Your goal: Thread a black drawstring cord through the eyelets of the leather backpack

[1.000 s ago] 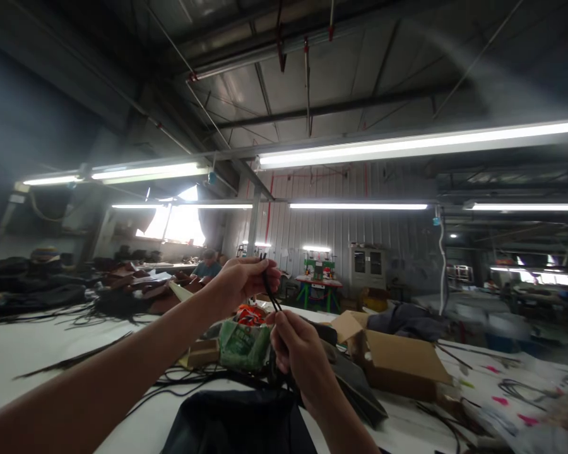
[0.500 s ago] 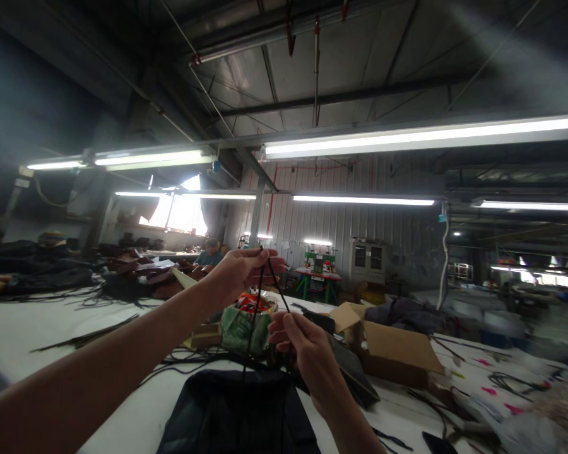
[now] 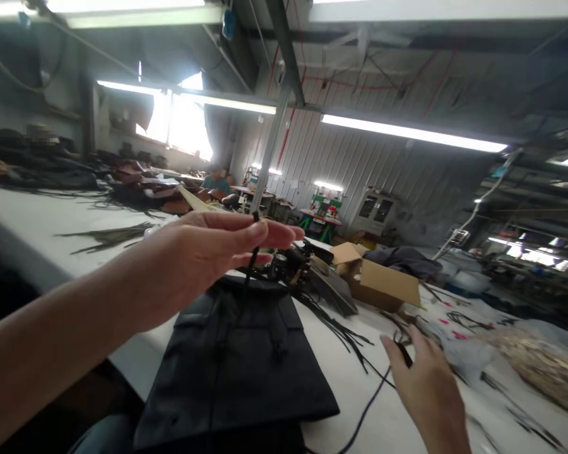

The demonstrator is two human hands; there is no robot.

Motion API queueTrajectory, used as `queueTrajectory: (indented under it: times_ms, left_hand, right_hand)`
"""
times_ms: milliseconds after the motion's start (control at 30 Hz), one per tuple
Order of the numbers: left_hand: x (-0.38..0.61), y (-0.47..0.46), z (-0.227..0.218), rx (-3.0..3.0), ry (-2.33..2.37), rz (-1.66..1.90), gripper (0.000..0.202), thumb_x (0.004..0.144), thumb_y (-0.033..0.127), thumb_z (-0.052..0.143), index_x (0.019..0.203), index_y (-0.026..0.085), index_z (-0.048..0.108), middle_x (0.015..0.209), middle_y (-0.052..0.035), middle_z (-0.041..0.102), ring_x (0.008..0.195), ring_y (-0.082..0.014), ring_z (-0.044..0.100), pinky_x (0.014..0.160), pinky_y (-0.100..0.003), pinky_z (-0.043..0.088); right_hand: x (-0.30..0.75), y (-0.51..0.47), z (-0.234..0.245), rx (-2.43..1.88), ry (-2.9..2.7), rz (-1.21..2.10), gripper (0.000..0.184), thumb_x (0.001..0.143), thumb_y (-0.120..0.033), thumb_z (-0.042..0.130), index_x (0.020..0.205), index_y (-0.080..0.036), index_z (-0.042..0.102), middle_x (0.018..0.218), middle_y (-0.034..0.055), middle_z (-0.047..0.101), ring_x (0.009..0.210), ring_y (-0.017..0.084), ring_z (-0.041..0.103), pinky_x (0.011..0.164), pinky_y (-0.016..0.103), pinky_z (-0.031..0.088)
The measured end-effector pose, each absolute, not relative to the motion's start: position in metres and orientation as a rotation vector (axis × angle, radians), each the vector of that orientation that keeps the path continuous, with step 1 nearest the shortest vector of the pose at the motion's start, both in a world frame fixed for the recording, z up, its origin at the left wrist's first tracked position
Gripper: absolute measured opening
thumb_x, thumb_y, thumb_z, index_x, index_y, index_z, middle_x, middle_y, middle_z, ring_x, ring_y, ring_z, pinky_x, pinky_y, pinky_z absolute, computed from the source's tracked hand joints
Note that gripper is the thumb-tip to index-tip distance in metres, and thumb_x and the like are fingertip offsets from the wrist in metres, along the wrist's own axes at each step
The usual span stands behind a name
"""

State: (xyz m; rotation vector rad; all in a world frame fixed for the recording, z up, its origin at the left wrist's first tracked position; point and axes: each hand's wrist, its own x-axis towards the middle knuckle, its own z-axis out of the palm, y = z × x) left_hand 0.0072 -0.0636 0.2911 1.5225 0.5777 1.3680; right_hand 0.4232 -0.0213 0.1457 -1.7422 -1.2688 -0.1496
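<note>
My left hand (image 3: 203,252) pinches a thin black cord (image 3: 252,260) between thumb and fingers, with the tip poking up past them. Below it, the cord runs down to a black leather-like bag (image 3: 250,359) lying in front of me. Over at the right, my right hand (image 3: 423,378) is somewhat blurred, its thumb and fingers apart around a small dark object (image 3: 403,353). What kind of object it is I cannot make out, nor whether the fingers touch it. A blue cord (image 3: 370,403) trails along the table from beside that hand.
On the white table (image 3: 331,372), dark strips (image 3: 341,328) lie right of the bag, near an open cardboard box (image 3: 383,284). A clear plastic bag of pale pieces (image 3: 539,359) stands far right. Another bundle of strips (image 3: 108,236) lies left. A person (image 3: 216,181) sits at the back.
My right hand has let go of the black cord and moved down and right to the dark object. My left hand still pinches the cord. The view has tilted downward, showing more of the bag.
</note>
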Motion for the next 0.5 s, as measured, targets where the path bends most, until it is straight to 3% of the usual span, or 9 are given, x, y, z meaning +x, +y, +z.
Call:
queueTrajectory:
  times_ms: [33,100,133,267,333,400,433,500]
  left_hand:
    - [0.013,-0.062,0.282,1.496,0.605,1.33,0.024,0.101,0.035,0.075,0.107,0.019,0.092,0.131,-0.0144,0.085,0.14,-0.0411,0.068,0.117,-0.056,0.053]
    - [0.024,-0.054,0.267,1.44,0.631,1.276,0.022,0.099,0.036,0.078,0.104,0.02,0.092,0.13,-0.0129,0.085,0.141,-0.0408,0.067,0.117,-0.055,0.051]
    - [0.029,-0.048,0.262,1.425,0.629,1.268,0.021,0.099,0.037,0.079,0.103,0.02,0.092,0.132,-0.0126,0.084,0.142,-0.0401,0.066,0.117,-0.053,0.05]
    - [0.035,-0.037,0.251,1.419,0.63,1.256,0.023,0.098,0.038,0.079,0.107,0.02,0.092,0.131,-0.0121,0.083,0.138,-0.0378,0.067,0.106,-0.042,0.054]
    - [0.033,-0.04,0.252,1.451,0.65,1.208,0.025,0.098,0.039,0.078,0.107,0.02,0.092,0.122,-0.0128,0.085,0.13,-0.038,0.071,0.091,-0.036,0.057]
    - [0.027,-0.047,0.252,1.508,0.676,1.174,0.032,0.099,0.043,0.076,0.119,0.021,0.09,0.118,-0.0125,0.086,0.124,-0.038,0.073,0.083,-0.034,0.058]
    - [0.023,-0.051,0.25,1.548,0.707,1.183,0.039,0.099,0.046,0.077,0.129,0.023,0.087,0.121,-0.0118,0.085,0.125,-0.0381,0.073,0.086,-0.036,0.06]
    - [0.009,-0.062,0.234,1.627,0.825,1.254,0.059,0.093,0.052,0.085,0.146,0.029,0.077,0.139,-0.0091,0.081,0.136,-0.0395,0.069,0.107,-0.045,0.06]
  right_hand:
    - [0.401,-0.028,0.15,-1.625,-1.367,-0.125,0.095,0.081,-0.088,0.062,0.134,-0.01,0.077,0.144,0.0319,0.071,0.138,0.056,0.063,0.122,0.077,0.043]
    - [0.344,-0.044,0.165,-1.361,-1.554,0.218,0.067,0.092,-0.075,0.073,0.136,-0.025,0.079,0.141,0.0164,0.078,0.135,0.043,0.07,0.125,0.067,0.046]
    - [0.313,-0.051,0.174,-1.233,-1.606,0.423,0.061,0.097,-0.07,0.075,0.143,-0.03,0.076,0.144,0.0126,0.077,0.137,0.039,0.07,0.124,0.063,0.049]
    - [0.219,-0.06,0.207,-0.811,-1.646,0.892,0.043,0.099,-0.043,0.085,0.138,-0.03,0.077,0.13,0.0065,0.083,0.124,0.029,0.077,0.114,0.045,0.059]
    - [0.199,-0.054,0.214,-0.668,-1.63,0.96,0.023,0.103,-0.036,0.08,0.124,-0.026,0.081,0.112,0.004,0.084,0.105,0.023,0.08,0.099,0.036,0.065]
    - [0.197,-0.047,0.213,-0.634,-1.629,0.949,0.017,0.106,-0.038,0.077,0.113,-0.023,0.082,0.096,0.0027,0.083,0.086,0.02,0.078,0.081,0.03,0.065]
    - [0.2,-0.045,0.211,-0.66,-1.636,0.916,0.018,0.106,-0.039,0.077,0.11,-0.022,0.083,0.092,0.0024,0.082,0.08,0.019,0.076,0.075,0.029,0.063]
    - [0.214,-0.04,0.203,-0.787,-1.644,0.806,0.021,0.105,-0.042,0.078,0.11,-0.023,0.084,0.089,0.002,0.08,0.075,0.018,0.074,0.073,0.028,0.062]
